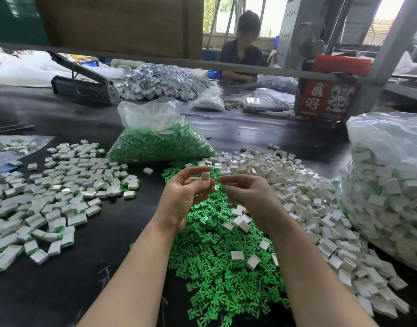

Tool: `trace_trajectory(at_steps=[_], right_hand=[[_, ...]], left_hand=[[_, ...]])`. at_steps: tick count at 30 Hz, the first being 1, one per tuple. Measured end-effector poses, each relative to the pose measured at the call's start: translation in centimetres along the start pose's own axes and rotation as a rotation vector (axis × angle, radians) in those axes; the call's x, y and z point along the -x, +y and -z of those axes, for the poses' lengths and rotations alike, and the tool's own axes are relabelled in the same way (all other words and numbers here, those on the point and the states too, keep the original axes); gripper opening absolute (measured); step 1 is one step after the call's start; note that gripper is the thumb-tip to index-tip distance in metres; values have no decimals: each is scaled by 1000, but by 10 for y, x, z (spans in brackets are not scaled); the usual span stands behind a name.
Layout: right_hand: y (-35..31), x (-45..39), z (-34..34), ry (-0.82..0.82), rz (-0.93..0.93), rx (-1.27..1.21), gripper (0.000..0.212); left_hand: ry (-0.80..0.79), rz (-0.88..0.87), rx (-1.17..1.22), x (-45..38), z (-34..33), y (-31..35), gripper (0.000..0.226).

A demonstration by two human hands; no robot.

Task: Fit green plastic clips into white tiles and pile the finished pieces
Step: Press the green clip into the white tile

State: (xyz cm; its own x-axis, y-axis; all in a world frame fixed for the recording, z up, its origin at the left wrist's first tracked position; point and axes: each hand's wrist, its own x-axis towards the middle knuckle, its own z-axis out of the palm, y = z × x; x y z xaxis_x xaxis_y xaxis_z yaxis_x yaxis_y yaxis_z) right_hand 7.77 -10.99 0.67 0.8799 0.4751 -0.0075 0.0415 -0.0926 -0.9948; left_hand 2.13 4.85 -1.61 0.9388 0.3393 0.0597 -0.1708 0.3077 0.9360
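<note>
My left hand (186,192) is raised over the green clips, palm up, and pinches a small white tile (205,176) between thumb and fingertips. My right hand (246,190) hovers just to the right of it with curled fingers; whether it holds a clip is hidden. Loose green clips (217,267) lie heaped on the black table below both hands. Empty white tiles (304,197) spread to the right. Finished white-and-green pieces (58,192) are piled on the left.
A clear bag of green clips (160,142) stands behind my hands. A big bag of finished pieces (389,197) fills the right edge. A red box (325,100), a grey tool (84,88) and another person (244,53) sit across the table.
</note>
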Motion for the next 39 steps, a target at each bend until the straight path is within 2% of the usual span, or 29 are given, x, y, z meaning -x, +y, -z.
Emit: trace_trajectory(at_steps=[5, 11, 15, 20, 24, 26, 29, 31, 39], right_hand=[[-4, 0, -1, -24, -23, -323, 17], [-3, -4, -4, -18, -44, -486, 23], [-2, -4, -7, 6, -23, -462, 18], [-2, -1, -11, 54, 67, -195, 14], [-3, 2, -8, 47, 122, -85, 12], [-3, 1, -7, 76, 119, -157, 10], [-4, -3, -6, 67, 61, -449, 10], [-3, -5, -6, 52, 38, -560, 9], [-1, -6, -14, 70, 7, -620, 20]], left_hand=[[36, 5, 9, -2, -2, -2, 12], [103, -33, -52, -3, -6, -3, 10], [68, -19, -22, -1, -12, -2, 11], [58, -9, 29, 1, -15, -1, 13], [59, 39, 120, 2, -13, 1, 27], [64, 64, 133, 1, -13, 1, 31], [76, 90, 157, 1, -13, 1, 28], [71, 95, 166, 2, -13, 2, 29], [35, 78, 101, 6, -21, 2, 32]])
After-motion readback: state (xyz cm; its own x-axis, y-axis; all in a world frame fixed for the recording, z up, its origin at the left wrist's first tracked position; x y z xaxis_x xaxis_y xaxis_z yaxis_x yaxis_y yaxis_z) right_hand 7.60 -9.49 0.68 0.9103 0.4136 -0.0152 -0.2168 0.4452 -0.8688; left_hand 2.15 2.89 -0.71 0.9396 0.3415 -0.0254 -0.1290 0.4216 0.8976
